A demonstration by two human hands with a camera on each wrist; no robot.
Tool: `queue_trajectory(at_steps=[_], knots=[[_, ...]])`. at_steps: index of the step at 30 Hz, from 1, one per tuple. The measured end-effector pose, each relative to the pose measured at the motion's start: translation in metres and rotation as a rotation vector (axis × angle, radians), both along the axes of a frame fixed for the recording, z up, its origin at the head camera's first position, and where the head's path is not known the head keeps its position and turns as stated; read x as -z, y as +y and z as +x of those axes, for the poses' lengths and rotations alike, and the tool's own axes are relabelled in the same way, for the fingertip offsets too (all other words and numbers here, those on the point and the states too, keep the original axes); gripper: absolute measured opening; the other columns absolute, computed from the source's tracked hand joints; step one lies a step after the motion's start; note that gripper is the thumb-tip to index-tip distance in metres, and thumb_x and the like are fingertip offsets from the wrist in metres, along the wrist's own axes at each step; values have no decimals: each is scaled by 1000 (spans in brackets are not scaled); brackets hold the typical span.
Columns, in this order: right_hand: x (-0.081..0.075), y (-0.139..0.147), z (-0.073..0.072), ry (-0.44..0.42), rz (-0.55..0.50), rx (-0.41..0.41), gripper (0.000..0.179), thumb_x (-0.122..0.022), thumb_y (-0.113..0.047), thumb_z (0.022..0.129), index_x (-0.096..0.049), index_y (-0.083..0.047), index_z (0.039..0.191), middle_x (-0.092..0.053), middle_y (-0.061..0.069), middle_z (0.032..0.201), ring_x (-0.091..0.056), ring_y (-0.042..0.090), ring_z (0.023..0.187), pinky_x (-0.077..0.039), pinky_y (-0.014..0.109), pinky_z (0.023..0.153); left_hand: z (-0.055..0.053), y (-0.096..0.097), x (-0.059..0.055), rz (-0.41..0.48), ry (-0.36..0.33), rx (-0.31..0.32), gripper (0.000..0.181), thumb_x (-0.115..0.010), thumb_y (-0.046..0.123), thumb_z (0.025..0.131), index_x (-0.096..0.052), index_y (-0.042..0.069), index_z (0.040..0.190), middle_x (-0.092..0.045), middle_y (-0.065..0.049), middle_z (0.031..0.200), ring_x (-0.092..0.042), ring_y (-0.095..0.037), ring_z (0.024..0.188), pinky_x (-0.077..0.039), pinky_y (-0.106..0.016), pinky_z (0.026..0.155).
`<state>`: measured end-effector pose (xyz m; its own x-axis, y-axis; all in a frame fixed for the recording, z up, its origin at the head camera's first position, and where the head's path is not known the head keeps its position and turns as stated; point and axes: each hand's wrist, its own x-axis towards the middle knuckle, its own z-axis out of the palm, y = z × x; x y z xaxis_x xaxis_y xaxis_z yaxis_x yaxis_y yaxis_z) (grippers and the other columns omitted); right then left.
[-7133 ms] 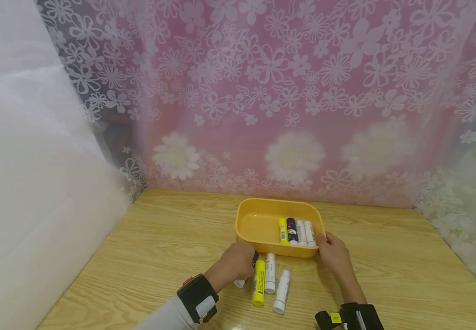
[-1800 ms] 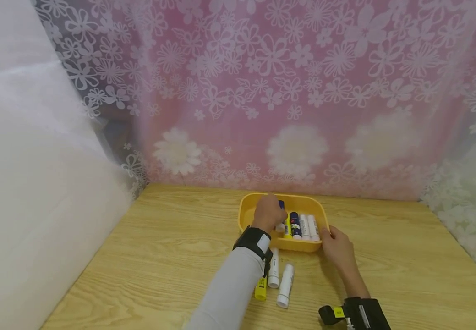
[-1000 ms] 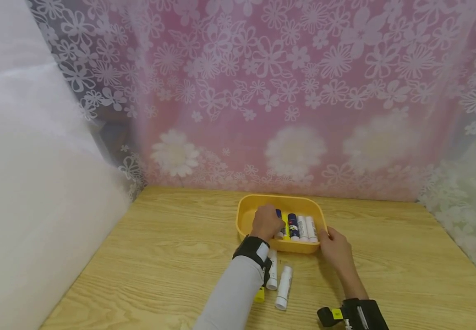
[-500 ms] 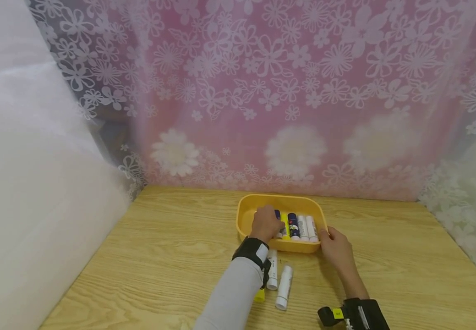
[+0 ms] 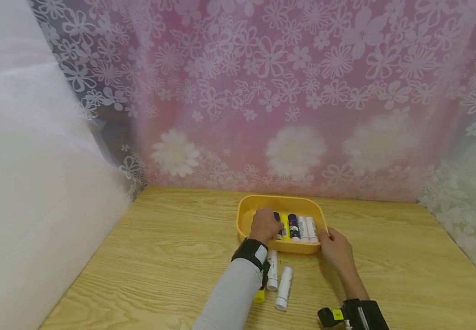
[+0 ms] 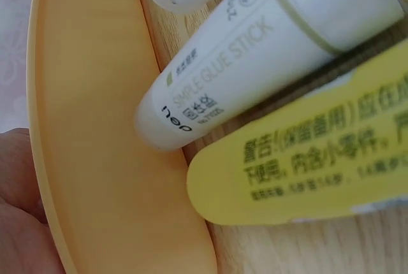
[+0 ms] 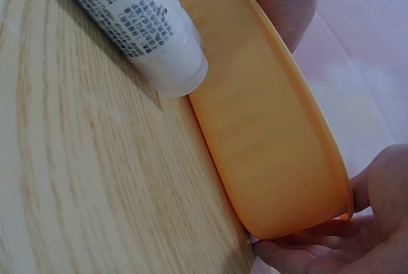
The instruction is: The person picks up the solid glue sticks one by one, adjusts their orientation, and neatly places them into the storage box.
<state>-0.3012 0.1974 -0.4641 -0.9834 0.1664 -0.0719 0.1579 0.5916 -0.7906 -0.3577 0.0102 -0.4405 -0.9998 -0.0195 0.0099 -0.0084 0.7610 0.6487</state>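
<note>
My left hand [image 5: 265, 224] reaches over the front rim of the yellow plastic tray [image 5: 295, 248]. It pinches a glue stick with a dark blue cap [image 5: 277, 217], mostly covered by the fingers. Right beside that stick, in a row, lie a yellow glue stick [image 5: 285, 228], a dark blue one [image 5: 293, 227] and two white ones [image 5: 303, 229]. My right hand [image 5: 336, 247] holds the tray's front right corner. In the right wrist view, the thumb is at the rim and the fingers [image 7: 299, 256] are under the corner.
In front of the tray two white glue sticks [image 5: 284, 288] lie on the wooden table [image 5: 159, 256]. A yellow glue stick [image 6: 299, 153] lies beside them, partly under my left wrist in the head view. A flowered curtain [image 5: 229, 114] hangs behind the table.
Earlier my left hand took the blue-capped glue stick from the table; it then brought it into the tray and lowered it beside the yellow one. My right hand stays on the tray.
</note>
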Motion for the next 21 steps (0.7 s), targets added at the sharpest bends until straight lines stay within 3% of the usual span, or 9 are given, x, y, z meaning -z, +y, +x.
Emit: queue_trajectory(at_steps=[7, 16, 21], knots=[[1, -1, 2, 2, 2, 0, 56, -33, -31, 108, -42, 4, 151, -44, 32, 150, -42, 50, 139, -38, 63, 111, 2, 1, 2, -3, -23, -20, 25, -81, 20, 86, -75, -2, 97, -65, -6, 74, -60, -16, 66, -56, -27, 61], [1, 1, 0, 25, 10, -1, 54, -34, -30, 108, -44, 4, 150, -46, 31, 149, -44, 50, 138, -39, 63, 110, 2, 0, 1, -10, -3, -34, 23, -81, 20, 86, -75, -1, 92, -63, -5, 69, -60, -16, 63, -54, -26, 57], [2, 1, -1, 26, 15, -4, 54, -34, -30, 109, -45, 4, 148, -48, 32, 147, -47, 50, 135, -42, 63, 107, 1, 1, 1, -15, -12, -46, 24, -81, 21, 87, -75, -1, 96, -65, -5, 73, -61, -16, 65, -57, -28, 62]])
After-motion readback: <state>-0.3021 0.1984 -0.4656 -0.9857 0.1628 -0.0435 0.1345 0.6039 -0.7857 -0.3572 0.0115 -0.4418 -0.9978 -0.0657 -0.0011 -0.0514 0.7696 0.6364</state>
